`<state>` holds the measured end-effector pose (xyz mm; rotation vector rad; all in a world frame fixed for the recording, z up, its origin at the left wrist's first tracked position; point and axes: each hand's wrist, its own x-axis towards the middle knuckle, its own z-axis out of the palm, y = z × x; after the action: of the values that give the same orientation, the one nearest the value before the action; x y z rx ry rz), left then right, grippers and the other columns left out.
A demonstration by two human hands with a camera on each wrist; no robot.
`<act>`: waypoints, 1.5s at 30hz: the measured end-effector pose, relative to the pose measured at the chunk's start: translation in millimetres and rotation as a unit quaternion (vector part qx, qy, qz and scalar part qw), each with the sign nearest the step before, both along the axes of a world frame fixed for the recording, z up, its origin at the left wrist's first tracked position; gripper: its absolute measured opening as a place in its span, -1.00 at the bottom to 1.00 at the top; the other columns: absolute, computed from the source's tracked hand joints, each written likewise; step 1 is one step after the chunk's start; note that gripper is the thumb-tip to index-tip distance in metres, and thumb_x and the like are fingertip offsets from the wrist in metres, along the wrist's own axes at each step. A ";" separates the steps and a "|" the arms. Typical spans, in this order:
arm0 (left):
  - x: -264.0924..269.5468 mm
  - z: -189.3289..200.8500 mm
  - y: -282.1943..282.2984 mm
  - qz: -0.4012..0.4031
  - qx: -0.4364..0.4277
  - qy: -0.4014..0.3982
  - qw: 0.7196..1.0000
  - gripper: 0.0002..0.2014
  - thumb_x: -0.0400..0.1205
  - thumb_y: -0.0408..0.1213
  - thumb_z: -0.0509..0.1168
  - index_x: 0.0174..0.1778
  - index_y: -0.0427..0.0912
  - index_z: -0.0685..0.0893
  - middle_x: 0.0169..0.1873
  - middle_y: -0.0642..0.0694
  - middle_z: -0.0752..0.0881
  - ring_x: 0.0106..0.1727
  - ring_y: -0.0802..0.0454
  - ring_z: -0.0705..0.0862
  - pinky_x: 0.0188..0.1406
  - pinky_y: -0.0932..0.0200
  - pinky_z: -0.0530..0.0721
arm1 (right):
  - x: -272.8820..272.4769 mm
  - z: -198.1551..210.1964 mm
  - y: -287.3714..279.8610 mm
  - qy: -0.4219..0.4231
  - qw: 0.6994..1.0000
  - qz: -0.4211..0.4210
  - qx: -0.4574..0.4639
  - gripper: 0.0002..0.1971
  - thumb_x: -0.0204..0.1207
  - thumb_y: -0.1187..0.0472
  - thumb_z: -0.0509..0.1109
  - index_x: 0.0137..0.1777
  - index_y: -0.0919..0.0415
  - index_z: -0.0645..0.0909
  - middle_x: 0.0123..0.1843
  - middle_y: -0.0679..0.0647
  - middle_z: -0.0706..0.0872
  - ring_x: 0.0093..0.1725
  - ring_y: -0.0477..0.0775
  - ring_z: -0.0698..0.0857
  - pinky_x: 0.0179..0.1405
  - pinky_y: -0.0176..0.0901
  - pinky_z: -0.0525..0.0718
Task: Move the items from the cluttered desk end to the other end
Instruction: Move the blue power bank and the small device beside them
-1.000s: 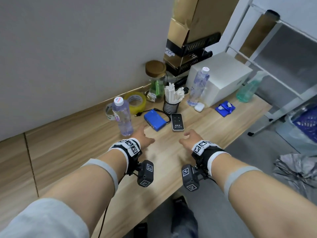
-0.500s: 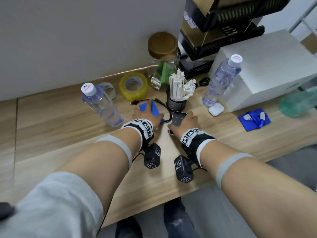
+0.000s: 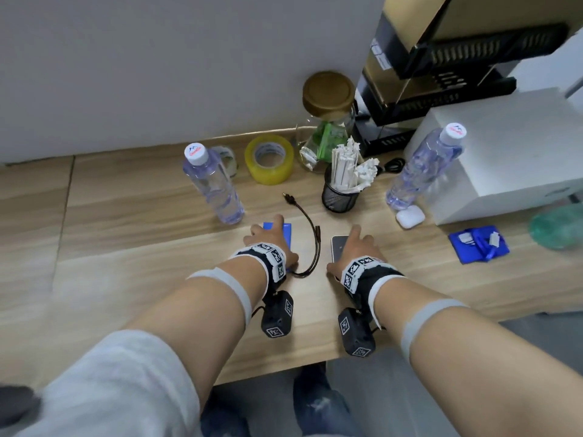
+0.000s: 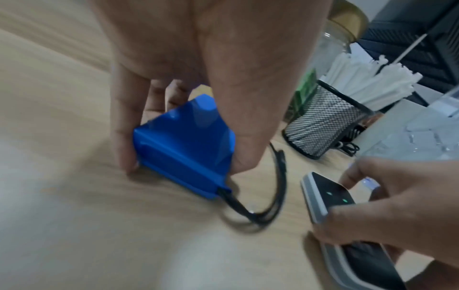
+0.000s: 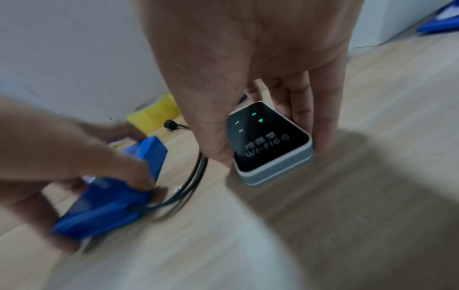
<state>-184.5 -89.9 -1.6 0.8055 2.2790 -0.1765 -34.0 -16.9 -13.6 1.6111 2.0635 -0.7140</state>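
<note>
Two things are in our grips at once, and that is where trouble could start. Our left hand (image 4: 198, 64) pinches the blue box (image 4: 185, 141) across its width, thumb on one side edge and fingers on the other, with the box low over or on the table (image 3: 126, 247); we cannot tell whether it has cleared the wood. A black cable (image 3: 310, 238) runs from the box's near end, loops on the table and trails away toward the mesh cup (image 3: 340, 197) of paper sticks. If we carry the box off quickly, that loose plug end could drag and, we judge, snag the cup or the near water bottle (image 3: 214, 187), which stands upright just beside the left hand and looks easy to topple.

Our right hand (image 5: 248, 58) grasps the small router (image 5: 270, 143) the same way, thumb along one long edge and fingers down the other, black face up with green lights showing. The hold is only on the edges, so a smooth casing could slip if we swing it.

Both things sit under the palms, between thumb and fingers, near the table's front edge, with the cable lying between the two hands. The clutter stays behind them against the wall.
</note>
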 end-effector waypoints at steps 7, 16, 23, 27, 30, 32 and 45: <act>-43.7 29.6 -102.3 0.138 0.062 -0.166 0.975 -0.16 0.38 0.12 0.42 0.54 0.06 0.20 0.14 -0.23 0.60 -0.01 -0.30 0.72 0.06 -0.15 0.77 | -36.6 28.4 -66.2 0.069 0.994 -0.058 -0.068 -0.02 0.28 -0.29 0.48 0.54 0.23 0.15 0.37 0.25 0.56 0.29 0.34 0.65 0.14 0.02 0.65; -163.1 108.4 -291.2 0.316 0.157 -0.228 0.908 -0.27 0.34 -0.03 0.48 0.41 0.07 0.33 0.09 -0.35 0.63 0.02 -0.40 0.78 0.03 -0.41 0.75 | -181.8 94.2 -222.1 0.269 0.902 -0.136 -0.310 -0.26 0.09 0.08 0.54 0.29 0.36 0.49 -0.09 0.33 0.68 -0.22 0.36 0.76 -0.13 0.44 0.79; -276.3 143.9 -441.8 0.414 0.226 -0.195 0.860 -0.15 0.13 0.10 0.45 0.33 0.00 0.30 0.11 -0.42 0.68 -0.02 -0.41 0.81 0.00 -0.45 0.72 | -302.8 161.2 -354.7 0.343 0.890 -0.066 -0.292 -0.49 0.33 0.47 0.30 0.28 0.20 0.35 -0.16 0.27 0.54 -0.21 0.22 0.61 0.05 0.23 0.77; -326.4 148.5 -506.1 0.471 0.274 -0.206 0.813 -0.13 0.14 0.05 0.49 0.38 -0.08 0.36 0.09 -0.47 0.69 -0.08 -0.46 0.81 0.07 -0.57 0.64 | -366.4 180.6 -411.2 0.381 0.873 0.032 -0.303 -0.35 0.43 0.57 0.28 0.43 -0.03 0.42 -0.02 0.34 0.59 -0.42 0.08 0.51 -0.39 -0.03 0.56; -334.2 176.3 -545.4 0.485 0.326 -0.227 0.779 -0.30 0.39 -0.10 0.45 0.43 -0.07 0.33 -0.04 -0.37 0.69 -0.19 -0.33 0.77 0.01 -0.30 0.77 | -412.4 187.9 -448.2 0.386 0.860 0.098 -0.318 -0.42 0.47 0.59 0.24 0.43 0.11 0.50 0.00 0.34 0.63 -0.42 0.09 0.49 -0.40 -0.07 0.51; -346.1 180.2 -567.7 0.478 0.339 -0.244 0.772 -0.25 0.41 -0.16 0.45 0.51 0.00 0.29 0.01 -0.35 0.73 -0.12 -0.30 0.79 0.06 -0.35 0.75 | -441.9 188.9 -469.6 0.381 0.853 0.126 -0.334 -0.45 0.47 0.62 0.20 0.40 0.18 0.55 0.07 0.27 0.66 -0.40 0.08 0.48 -0.43 -0.13 0.50; -518.9 135.2 -670.7 0.422 0.341 -0.235 0.806 -0.28 0.37 -0.42 0.57 0.40 0.10 0.49 0.33 -0.19 0.63 0.16 -0.11 0.74 0.11 -0.22 0.79 | -642.8 143.2 -550.4 0.287 0.820 0.160 -0.468 -0.82 0.51 0.40 0.24 0.05 0.24 0.58 -0.28 0.13 0.57 -0.45 0.02 0.51 -0.44 -0.25 0.56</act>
<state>-703.3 -760.6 133.6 0.0376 1.9672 1.1731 -676.8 -567.3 129.6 0.4950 1.7282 -1.8599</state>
